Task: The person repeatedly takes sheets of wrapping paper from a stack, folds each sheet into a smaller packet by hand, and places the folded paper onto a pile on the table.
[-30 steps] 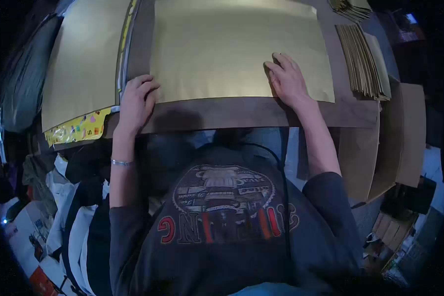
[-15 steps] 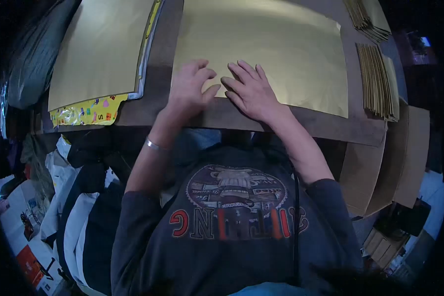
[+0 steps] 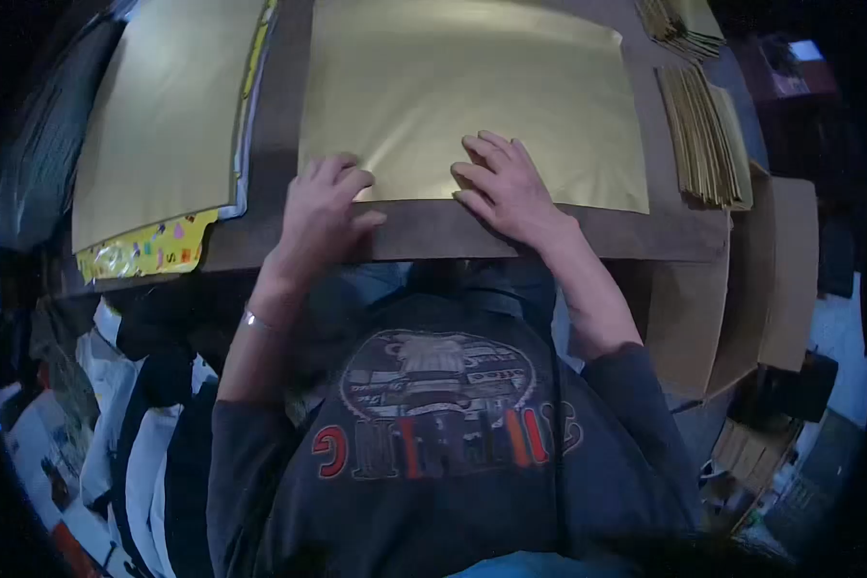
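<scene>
A large gold sheet [image 3: 472,96] lies flat on the dark table [image 3: 424,231]. At its near left corner is my left hand [image 3: 323,207], fingers bent and apart, fingertips on the sheet and thumb over the bare table edge. My right hand [image 3: 511,193] rests on the sheet's near edge, right of the middle, with its fingers spread and slightly curled. Neither hand holds anything that I can see. The sheet shows light creases near the fingertips.
Another stack of gold sheets [image 3: 164,116] lies at the left over a yellow patterned wrapper [image 3: 154,249]. Bundles of folded gold pieces [image 3: 703,135] stand at the right edge. An open cardboard box [image 3: 785,279] is below them; clothes [image 3: 154,453] are at the lower left.
The camera view has shifted. My left hand has moved left and towards me, to the sheet's near left corner, and the hands are farther apart. The sheet's near edge now lies straighter along the table edge.
</scene>
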Motion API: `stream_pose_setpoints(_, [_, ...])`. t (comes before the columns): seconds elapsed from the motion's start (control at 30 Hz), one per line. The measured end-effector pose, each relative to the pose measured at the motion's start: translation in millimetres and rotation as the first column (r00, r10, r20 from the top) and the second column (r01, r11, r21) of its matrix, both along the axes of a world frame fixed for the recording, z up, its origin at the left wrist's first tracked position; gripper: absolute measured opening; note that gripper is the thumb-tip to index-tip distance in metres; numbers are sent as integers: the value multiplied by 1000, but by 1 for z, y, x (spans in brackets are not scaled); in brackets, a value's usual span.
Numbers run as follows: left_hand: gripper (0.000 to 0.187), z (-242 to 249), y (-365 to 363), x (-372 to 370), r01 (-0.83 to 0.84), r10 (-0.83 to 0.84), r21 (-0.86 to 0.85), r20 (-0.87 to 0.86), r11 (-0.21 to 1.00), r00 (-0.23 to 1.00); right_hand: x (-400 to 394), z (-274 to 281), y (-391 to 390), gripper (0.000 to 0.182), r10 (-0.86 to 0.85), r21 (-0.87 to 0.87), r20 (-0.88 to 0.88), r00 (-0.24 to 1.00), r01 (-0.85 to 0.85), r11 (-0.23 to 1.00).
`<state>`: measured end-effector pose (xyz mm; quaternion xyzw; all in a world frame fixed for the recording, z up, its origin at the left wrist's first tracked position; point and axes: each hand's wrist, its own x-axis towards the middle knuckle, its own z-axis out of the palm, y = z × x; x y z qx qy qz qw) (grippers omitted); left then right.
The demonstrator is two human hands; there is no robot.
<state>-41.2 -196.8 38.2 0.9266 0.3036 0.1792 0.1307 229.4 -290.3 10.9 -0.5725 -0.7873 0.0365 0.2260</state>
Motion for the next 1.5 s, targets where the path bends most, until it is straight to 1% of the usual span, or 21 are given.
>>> stream_pose_setpoints(0.13, [42, -2, -1, 3, 14, -14, -17, 14, 1000, 1000, 44, 14, -38, 26, -21, -92, 23, 999, 24, 995])
stream_pose_setpoints(0.17, [42, -6, -2, 5, 44, -43, -23, 26, 999, 999, 64, 17, -47, 26, -90, -126, 38, 995, 94, 988])
stream_pose_setpoints(0.2, [42, -8, -4, 8, -11, 11, -19, -10, 1000, 1000, 84, 21, -57, 26, -157, -153, 52, 986, 164, 975])
stream_pose_setpoints(0.23, [42, -9, -5, 9, -71, 70, -10, -49, 997, 996, 102, 23, -66, 28, -293, -214, 96, 951, 307, 927])
stream_pose_setpoints(0.3, [42, -5, -6, 13, -57, 60, 27, -104, 998, 993, 151, 12, -76, 27, -427, -89, 162, 890, 444, 892])
stream_pose_setpoints(0.37, [41, -2, -8, 16, -107, 108, 14, -125, 994, 986, 173, 19, -86, 26, -505, -133, 187, 843, 531, 837])
stream_pose_setpoints(0.43, [43, -9, -6, 13, -99, 102, 30, -128, 995, 987, 174, 40, -89, 23, -501, -272, 112, 858, 511, 815])
stream_pose_setpoints(0.47, [44, -12, -6, 12, -97, 102, 43, -136, 994, 985, 180, 33, -89, 23, -393, -317, 118, 912, 409, 856])
stream_pose_setpoints(0.63, [51, -8, -5, 17, -85, 93, 63, -145, 994, 985, 180, 9, -65, 25, -424, -263, 174, 889, 457, 850])
stream_pose_setpoints(0.7, [52, -11, -4, 15, -82, 92, 72, -146, 994, 985, 186, 14, -54, 26, -453, -236, 273, 849, 515, 824])
stream_pose_setpoints(0.77, [52, -12, -5, 14, -79, 86, 58, -139, 995, 987, 161, 37, -54, 25, -435, -285, 303, 848, 516, 808])
stream_pose_setpoints(0.87, [53, -12, -7, 13, -97, 102, 42, -160, 994, 982, 134, 37, -62, 25, -295, -326, 232, 927, 360, 874])
stream_pose_setpoints(0.9, [53, -12, -6, 14, -96, 102, 44, -165, 994, 981, 134, 31, -61, 25, -296, -328, 227, 928, 359, 874])
stream_pose_setpoints(1.0, [53, -14, -5, 17, -78, 92, 89, -172, 993, 981, 145, 12, -55, 24, -403, -130, 218, 889, 435, 891])
stream_pose_setpoints(1.1, [54, -12, -5, 19, -95, 103, 50, -167, 994, 981, 132, 5, -49, 23, -364, -71, 311, 878, 404, 912])
stream_pose_setpoints(1.13, [53, -15, -6, 18, -101, 111, 67, -167, 993, 980, 105, 19, -51, 22, -332, -76, 199, 922, 352, 933])
stream_pose_setpoints(1.2, [53, -17, -6, 16, -98, 110, 83, -165, 992, 980, 73, 7, -52, 21, -253, -80, 133, 958, 265, 961])
stream_pose_setpoints(1.27, [53, -13, -6, 18, -100, 110, 63, -180, 993, 978, 64, 3, -52, 19, -283, -28, 152, 947, 290, 957])
stream_pose_setpoints(1.33, [53, -12, -6, 20, -86, 99, 79, -182, 993, 978, 73, 0, -50, 19, -340, 100, 91, 936, 331, 938])
stream_pose_setpoints(1.37, [53, -14, -4, 19, -87, 98, 66, -175, 994, 980, 76, 2, -54, 19, -394, 58, 95, 914, 390, 919])
stream_pose_setpoints(1.5, [53, -17, -7, 17, -101, 117, 103, -164, 990, 979, 92, -11, -65, 23, -474, 106, 76, 877, 466, 878])
